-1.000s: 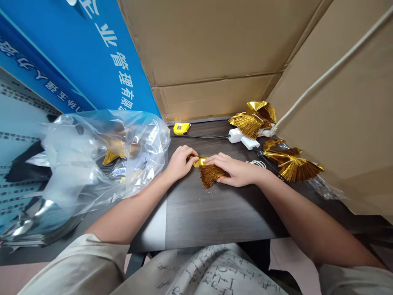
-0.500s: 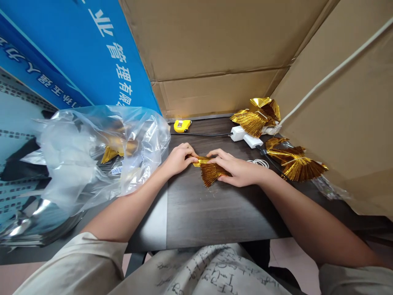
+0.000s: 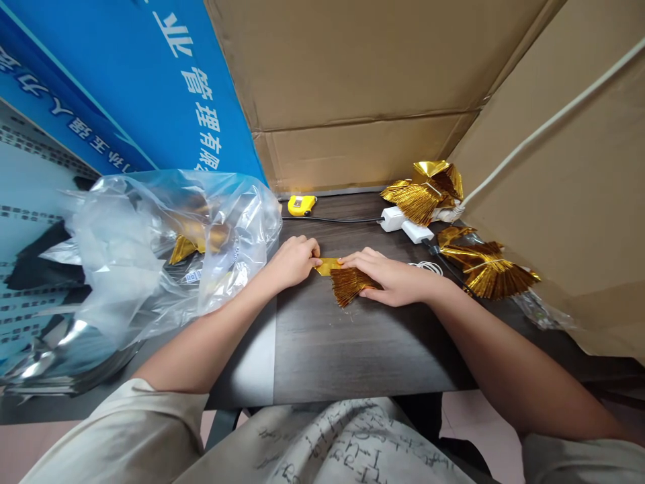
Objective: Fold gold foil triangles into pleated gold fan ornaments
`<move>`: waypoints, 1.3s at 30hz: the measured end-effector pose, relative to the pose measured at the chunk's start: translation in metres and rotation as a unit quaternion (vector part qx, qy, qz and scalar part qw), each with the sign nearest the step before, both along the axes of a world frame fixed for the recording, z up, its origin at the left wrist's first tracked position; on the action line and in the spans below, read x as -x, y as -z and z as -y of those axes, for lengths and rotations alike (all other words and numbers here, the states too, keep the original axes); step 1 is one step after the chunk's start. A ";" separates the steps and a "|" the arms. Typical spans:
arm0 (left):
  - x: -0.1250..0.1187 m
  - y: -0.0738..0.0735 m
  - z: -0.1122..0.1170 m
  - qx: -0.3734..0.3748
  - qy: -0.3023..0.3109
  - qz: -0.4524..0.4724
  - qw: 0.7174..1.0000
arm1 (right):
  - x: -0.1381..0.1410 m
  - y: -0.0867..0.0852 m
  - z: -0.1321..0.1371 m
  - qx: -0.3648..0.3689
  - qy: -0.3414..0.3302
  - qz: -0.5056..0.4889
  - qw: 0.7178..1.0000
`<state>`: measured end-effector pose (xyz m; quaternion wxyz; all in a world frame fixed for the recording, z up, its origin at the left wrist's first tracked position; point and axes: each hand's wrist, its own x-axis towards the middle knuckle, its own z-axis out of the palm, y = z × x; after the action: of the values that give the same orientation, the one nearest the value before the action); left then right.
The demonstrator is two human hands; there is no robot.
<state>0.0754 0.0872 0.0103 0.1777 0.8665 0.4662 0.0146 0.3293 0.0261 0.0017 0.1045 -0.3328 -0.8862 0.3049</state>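
Observation:
A pleated gold foil piece point(image 3: 347, 286) lies on the dark table in front of me, its folds fanned toward the near side. A flat gold strip runs along its far edge. My left hand point(image 3: 298, 261) pinches the left end of that strip between thumb and fingers. From the right, my right hand point(image 3: 385, 274) wraps over the pleated part, fingertips on the strip and thumb beneath the folds. The foil's right portion is hidden under this hand.
A clear plastic bag point(image 3: 242, 208) with gold foil inside lies left. A yellow tape measure point(image 3: 301, 205) sits at the back. Tied gold foil fans point(image 3: 423, 191) rest by white plugs point(image 3: 417, 231) and a cable at right. Cardboard point(image 3: 363, 148) walls the far side.
My left hand has shifted slightly left, so more of the flat gold strip shows between the hands. My right hand stays nearly in place on the pleats.

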 end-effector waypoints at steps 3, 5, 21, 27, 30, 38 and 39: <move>0.000 -0.001 0.000 0.002 0.012 -0.009 1.000 | 0.000 0.000 0.001 -0.007 -0.006 0.002 1.000; 0.001 -0.003 0.000 0.006 0.005 0.003 1.000 | 0.000 0.000 0.002 -0.016 -0.003 0.005 1.000; -0.006 0.011 0.006 0.171 -0.067 0.410 0.894 | 0.009 0.006 0.002 -0.013 0.020 -0.027 0.999; -0.010 0.026 0.004 0.216 -0.089 0.491 0.839 | 0.012 0.006 0.004 -0.012 0.025 -0.016 0.999; -0.009 0.019 0.005 0.114 -0.083 0.504 0.852 | 0.013 0.005 0.006 -0.016 0.032 -0.008 0.999; -0.004 0.001 0.006 -0.224 0.074 0.150 0.960 | 0.019 0.005 0.012 -0.052 0.046 0.019 0.997; -0.005 0.003 0.006 -0.206 0.083 0.132 0.966 | 0.020 0.005 0.012 -0.054 0.049 0.022 0.997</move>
<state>0.0807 0.0810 0.0077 0.0561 0.9104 0.3521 0.2097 0.3096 0.0137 -0.0035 0.1172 -0.3762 -0.8863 0.2434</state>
